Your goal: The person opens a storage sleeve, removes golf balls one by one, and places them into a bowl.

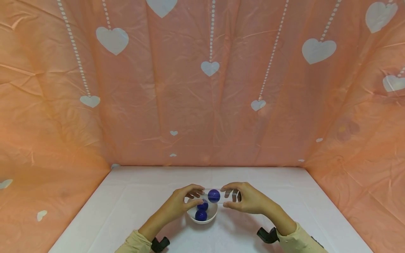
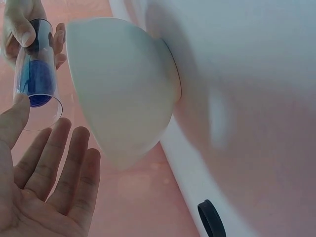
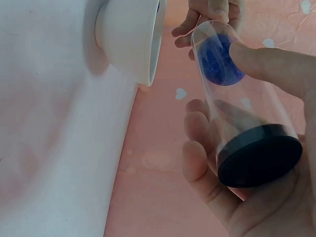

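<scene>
A clear tube [image 3: 261, 103] with a black cap [image 3: 259, 158] lies sideways between both hands, just above the bowl. Inside it sits a dark blue ball [image 1: 213, 196], nearer the uncapped end. My right hand [image 1: 248, 198] grips the capped end, its thumb along one side and fingers curled around the other. The left hand [image 1: 181, 200] has thumb and fingertips on either side of the rim at the uncapped end, the other fingers fairly straight. Below, a white bowl [image 2: 123, 89] holds two more dark blue balls, one [image 1: 201, 215] in front of the other [image 1: 202, 205].
The bowl stands on a white table [image 1: 152, 182]. Orange sheeting [image 1: 209, 116] with white hearts walls off the back and both sides. Black wrist mounts [image 1: 160, 244] show at the sleeves, close over the table.
</scene>
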Action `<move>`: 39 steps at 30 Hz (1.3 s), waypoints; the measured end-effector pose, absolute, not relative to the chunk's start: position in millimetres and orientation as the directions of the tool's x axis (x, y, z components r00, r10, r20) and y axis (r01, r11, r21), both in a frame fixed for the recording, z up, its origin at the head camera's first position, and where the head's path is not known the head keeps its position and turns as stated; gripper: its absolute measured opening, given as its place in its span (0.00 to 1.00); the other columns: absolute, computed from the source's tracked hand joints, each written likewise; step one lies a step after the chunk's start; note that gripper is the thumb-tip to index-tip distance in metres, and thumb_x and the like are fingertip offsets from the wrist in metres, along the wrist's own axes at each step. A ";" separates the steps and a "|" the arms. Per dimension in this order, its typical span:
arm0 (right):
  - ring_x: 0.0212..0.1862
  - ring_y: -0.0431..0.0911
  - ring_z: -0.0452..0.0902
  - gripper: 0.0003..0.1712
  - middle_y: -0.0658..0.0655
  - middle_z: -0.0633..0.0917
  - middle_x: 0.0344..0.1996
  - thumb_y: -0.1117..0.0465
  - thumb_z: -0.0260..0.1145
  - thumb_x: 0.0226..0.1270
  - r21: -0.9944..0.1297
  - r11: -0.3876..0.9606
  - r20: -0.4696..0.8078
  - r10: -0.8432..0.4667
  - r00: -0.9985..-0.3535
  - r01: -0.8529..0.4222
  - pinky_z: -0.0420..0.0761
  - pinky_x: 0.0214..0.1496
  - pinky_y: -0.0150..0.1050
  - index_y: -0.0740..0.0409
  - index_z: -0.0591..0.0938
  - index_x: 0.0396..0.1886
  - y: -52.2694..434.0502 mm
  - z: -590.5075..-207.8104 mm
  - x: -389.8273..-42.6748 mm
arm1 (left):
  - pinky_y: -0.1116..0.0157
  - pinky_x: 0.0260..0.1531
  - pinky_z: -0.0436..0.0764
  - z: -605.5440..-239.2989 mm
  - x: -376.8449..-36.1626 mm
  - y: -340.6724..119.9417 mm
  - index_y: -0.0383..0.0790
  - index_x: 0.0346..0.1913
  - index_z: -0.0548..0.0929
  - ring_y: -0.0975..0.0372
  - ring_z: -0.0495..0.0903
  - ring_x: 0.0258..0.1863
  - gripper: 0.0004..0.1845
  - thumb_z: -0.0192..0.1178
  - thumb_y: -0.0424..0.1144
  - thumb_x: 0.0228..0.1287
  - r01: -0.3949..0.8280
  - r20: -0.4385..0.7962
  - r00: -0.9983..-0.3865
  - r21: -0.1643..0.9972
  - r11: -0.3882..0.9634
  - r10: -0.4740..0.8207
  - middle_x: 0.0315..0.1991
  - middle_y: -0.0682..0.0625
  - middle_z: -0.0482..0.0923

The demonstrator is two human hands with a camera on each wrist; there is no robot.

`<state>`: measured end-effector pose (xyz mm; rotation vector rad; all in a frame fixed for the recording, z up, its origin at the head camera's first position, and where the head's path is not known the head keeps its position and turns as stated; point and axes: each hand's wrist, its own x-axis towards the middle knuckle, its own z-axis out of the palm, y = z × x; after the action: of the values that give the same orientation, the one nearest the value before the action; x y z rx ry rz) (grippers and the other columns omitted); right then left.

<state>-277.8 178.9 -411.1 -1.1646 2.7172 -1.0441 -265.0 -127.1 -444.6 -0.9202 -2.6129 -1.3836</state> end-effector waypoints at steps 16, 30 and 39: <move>0.33 0.34 0.79 0.24 0.43 0.86 0.37 0.51 0.81 0.67 -0.572 0.497 0.245 -0.656 -0.714 -0.653 0.84 0.34 0.32 0.54 0.88 0.58 180.2 -409.5 -277.8 | 0.50 0.60 0.85 -448.3 -266.5 -126.5 0.45 0.66 0.83 0.52 0.87 0.54 0.20 0.69 0.45 0.76 0.512 0.300 -0.824 0.757 0.406 0.481 0.55 0.52 0.88; 0.33 0.34 0.79 0.23 0.42 0.86 0.37 0.51 0.80 0.67 -0.580 0.494 0.241 -0.655 -0.716 -0.647 0.84 0.34 0.32 0.54 0.88 0.58 180.5 -407.4 -277.1 | 0.55 0.59 0.86 -448.5 -265.9 -126.3 0.47 0.64 0.84 0.56 0.87 0.53 0.19 0.70 0.45 0.75 0.507 0.301 -0.831 0.756 0.413 0.468 0.54 0.55 0.88; 0.33 0.35 0.79 0.23 0.42 0.86 0.36 0.51 0.80 0.68 -0.581 0.494 0.239 -0.656 -0.716 -0.647 0.83 0.35 0.32 0.54 0.88 0.58 179.9 -408.3 -277.5 | 0.54 0.59 0.86 -449.1 -266.2 -127.5 0.48 0.65 0.83 0.57 0.87 0.53 0.20 0.70 0.44 0.75 0.500 0.297 -0.830 0.771 0.395 0.472 0.55 0.55 0.88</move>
<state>-277.5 179.9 -408.3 -1.1783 2.7031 -1.0419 -266.2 -127.5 -449.1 -0.9052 -2.5980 -1.4526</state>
